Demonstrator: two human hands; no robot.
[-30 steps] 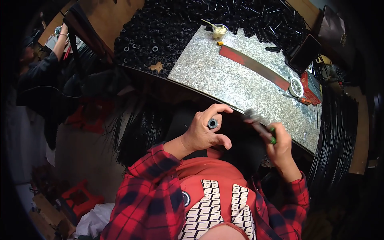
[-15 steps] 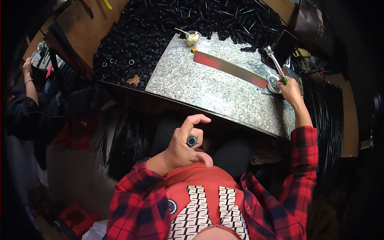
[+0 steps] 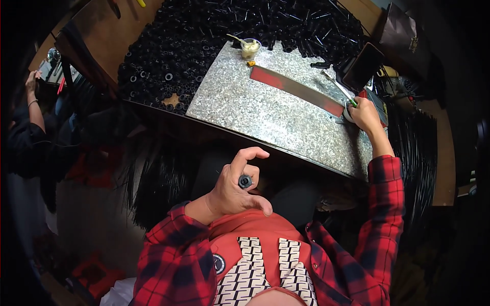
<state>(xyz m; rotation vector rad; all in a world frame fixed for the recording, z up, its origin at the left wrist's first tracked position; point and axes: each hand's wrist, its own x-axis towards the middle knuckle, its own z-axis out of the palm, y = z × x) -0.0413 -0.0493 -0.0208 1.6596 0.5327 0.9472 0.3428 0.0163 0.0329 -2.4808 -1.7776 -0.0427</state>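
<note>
My left hand (image 3: 236, 187) is held in front of my chest, below the table edge, with a small black tube piece (image 3: 245, 181) pinched between thumb and fingers. My right hand (image 3: 364, 114) reaches out to the right end of the speckled metal plate (image 3: 265, 115), gripping a thin tool with a green handle and a metal shaft (image 3: 338, 87). It rests beside a small round container (image 3: 348, 113), mostly hidden by the hand, and the end of a long red strip (image 3: 296, 90).
A big heap of black tube pieces (image 3: 204, 41) covers the table behind the plate. A small cup of pale paste with a stick (image 3: 250, 48) stands at the plate's far edge. A dark phone (image 3: 362, 66) leans at right. Another person (image 3: 30, 112) sits far left.
My right hand has gone from near my chest out to the plate's right end with the tool. The left hand stays put, holding the tube piece.
</note>
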